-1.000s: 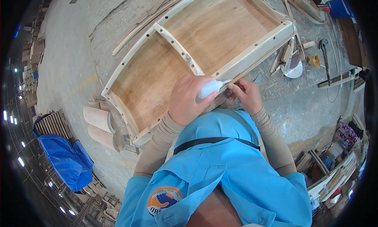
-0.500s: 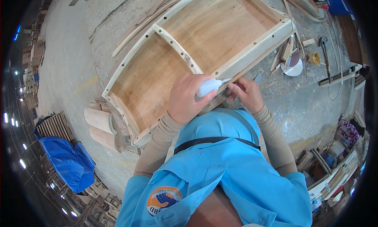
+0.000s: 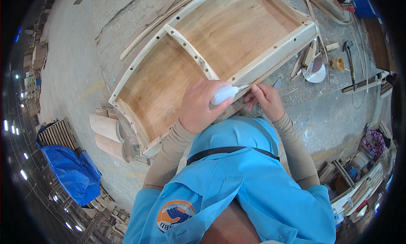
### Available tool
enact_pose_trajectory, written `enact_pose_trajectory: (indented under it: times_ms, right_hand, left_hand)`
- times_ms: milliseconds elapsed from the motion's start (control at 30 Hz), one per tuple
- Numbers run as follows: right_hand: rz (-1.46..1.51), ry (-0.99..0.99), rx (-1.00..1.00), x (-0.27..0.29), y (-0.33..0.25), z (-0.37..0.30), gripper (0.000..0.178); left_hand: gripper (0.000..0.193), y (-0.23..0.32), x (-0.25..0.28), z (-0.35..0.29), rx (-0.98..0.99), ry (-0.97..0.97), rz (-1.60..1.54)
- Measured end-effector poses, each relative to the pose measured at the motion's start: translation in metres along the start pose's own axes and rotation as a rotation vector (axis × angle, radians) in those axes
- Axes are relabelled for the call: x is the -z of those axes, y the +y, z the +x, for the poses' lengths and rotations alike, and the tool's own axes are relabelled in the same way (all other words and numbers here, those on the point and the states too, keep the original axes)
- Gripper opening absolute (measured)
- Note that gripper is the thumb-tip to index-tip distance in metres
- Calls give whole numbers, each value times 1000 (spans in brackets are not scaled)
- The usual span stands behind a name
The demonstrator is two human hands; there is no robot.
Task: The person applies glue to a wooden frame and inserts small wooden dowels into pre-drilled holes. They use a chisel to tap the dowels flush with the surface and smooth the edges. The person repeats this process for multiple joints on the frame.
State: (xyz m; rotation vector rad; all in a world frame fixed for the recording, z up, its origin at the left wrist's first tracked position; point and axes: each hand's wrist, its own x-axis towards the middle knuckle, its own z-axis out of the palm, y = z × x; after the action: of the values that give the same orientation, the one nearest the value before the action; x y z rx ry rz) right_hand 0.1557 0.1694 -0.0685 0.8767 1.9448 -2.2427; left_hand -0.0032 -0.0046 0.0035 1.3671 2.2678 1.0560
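Note:
A large curved wooden panel with a raised pale frame and a crossbar lies in front of me. Dark round holes dot its rails. My left hand is closed around a white squeeze bottle, tipped on its side. Its narrow nozzle points right, at the panel's near edge. Close to the nozzle tip, my right hand has thumb and fingers bent together at that edge. What they pinch, if anything, is hidden. A thin brown strip runs along the outer edge beyond this hand.
Right of the panel lie wood offcuts, a white disc, a yellowish pot and a hammer-like tool. Curved wooden pieces stand at the left, near a blue tarp. Long strips lie behind the panel.
My right hand has shifted slightly up and right along the edge, its thumb now higher beside the nozzle tip. The left hand and bottle stay nearly in place.

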Motion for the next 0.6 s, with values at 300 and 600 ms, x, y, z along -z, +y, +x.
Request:
enact_pose_trajectory:
  times_ms: [300,600]
  right_hand:
    - [18,-2,-8,0,-1,0,37]
    - [28,-1,-14,1,5,1,38]
  left_hand:
    - [34,-1,4,-5,17,-22,5]
    - [35,2,11,-8,-10,-18,47]
